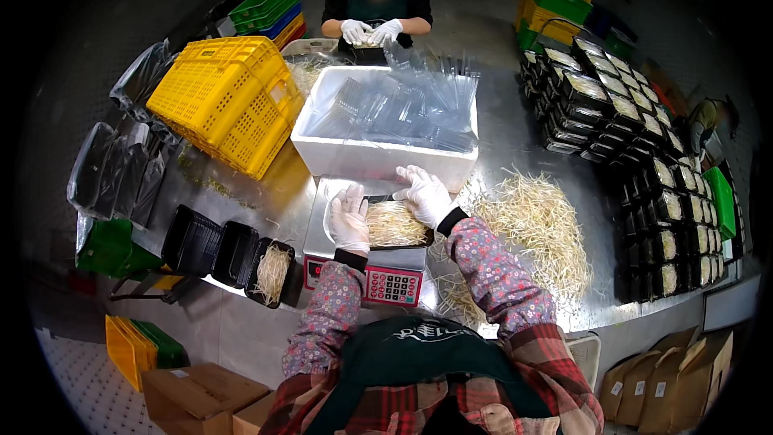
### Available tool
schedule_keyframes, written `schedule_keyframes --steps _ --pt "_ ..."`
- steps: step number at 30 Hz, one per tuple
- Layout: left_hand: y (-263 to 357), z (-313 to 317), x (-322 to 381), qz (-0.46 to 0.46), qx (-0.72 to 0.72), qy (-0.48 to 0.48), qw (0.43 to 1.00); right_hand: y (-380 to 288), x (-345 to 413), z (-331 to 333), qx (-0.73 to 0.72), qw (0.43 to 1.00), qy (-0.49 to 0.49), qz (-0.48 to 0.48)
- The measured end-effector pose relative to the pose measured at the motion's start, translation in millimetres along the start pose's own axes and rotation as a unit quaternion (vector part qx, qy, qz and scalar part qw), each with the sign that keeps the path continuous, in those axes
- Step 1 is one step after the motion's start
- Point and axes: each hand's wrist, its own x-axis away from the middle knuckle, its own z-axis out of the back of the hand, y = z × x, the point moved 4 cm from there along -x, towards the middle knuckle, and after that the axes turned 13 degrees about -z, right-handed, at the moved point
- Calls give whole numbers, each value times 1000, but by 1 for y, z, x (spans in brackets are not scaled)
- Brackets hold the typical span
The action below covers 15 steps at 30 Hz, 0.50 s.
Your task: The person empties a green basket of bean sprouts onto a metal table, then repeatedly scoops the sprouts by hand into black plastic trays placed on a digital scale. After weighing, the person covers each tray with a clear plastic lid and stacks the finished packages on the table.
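A black plastic tray of bean sprouts [396,225] sits on the platform of a red-fronted digital scale [392,286] before me. My left hand [349,217], in a white glove, lies flat at the tray's left end, fingers extended. At the tray's back right corner is my right hand [427,198], also gloved, with its fingers spread; its underside is hidden, so the exact contact is unclear. A loose heap of bean sprouts [534,229] lies to the right of the scale. Left of the scale, another black tray holds a clump of sprouts [273,272].
Behind the scale, a white foam box [386,160] holds clear plastic lids [392,109]. Yellow crates [223,96] stand back left, empty black trays [235,251] at the front left. Filled packs [628,109] are stacked right. Across the table, a person's gloved hands [371,31] touch a tray.
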Motion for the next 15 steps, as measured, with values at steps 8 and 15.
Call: schedule_keyframes --steps 8,15 --pt "71 10 -10 -32 26 -16 999 42 41 83 -22 990 -29 -138" --pt "111 -15 6 -97 -73 -141 983 50 90 103 3 981 -110 -158"
